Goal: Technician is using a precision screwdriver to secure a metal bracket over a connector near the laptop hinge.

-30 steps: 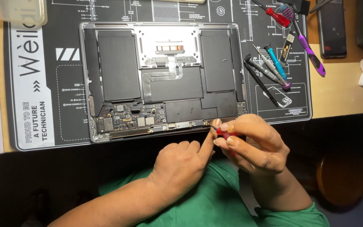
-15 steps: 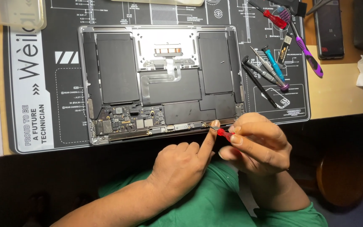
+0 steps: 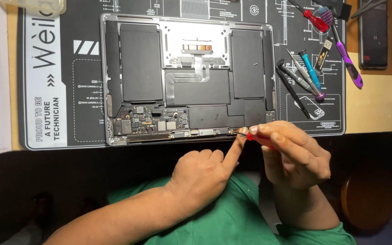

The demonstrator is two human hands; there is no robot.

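Pinching a red-handled screwdriver (image 3: pixel 258 138), right hand (image 3: pixel 296 154) closed narrow on its grip, tip at the opened laptop (image 3: pixel 189 77) hinge edge, 5 o'clock corner; left hand (image 3: pixel 203 174) holds nothing, forefinger steadying beside the tip. Screwdriver looks light, stiff, slim; best held at handle. Screw hidden, tip hard to make out
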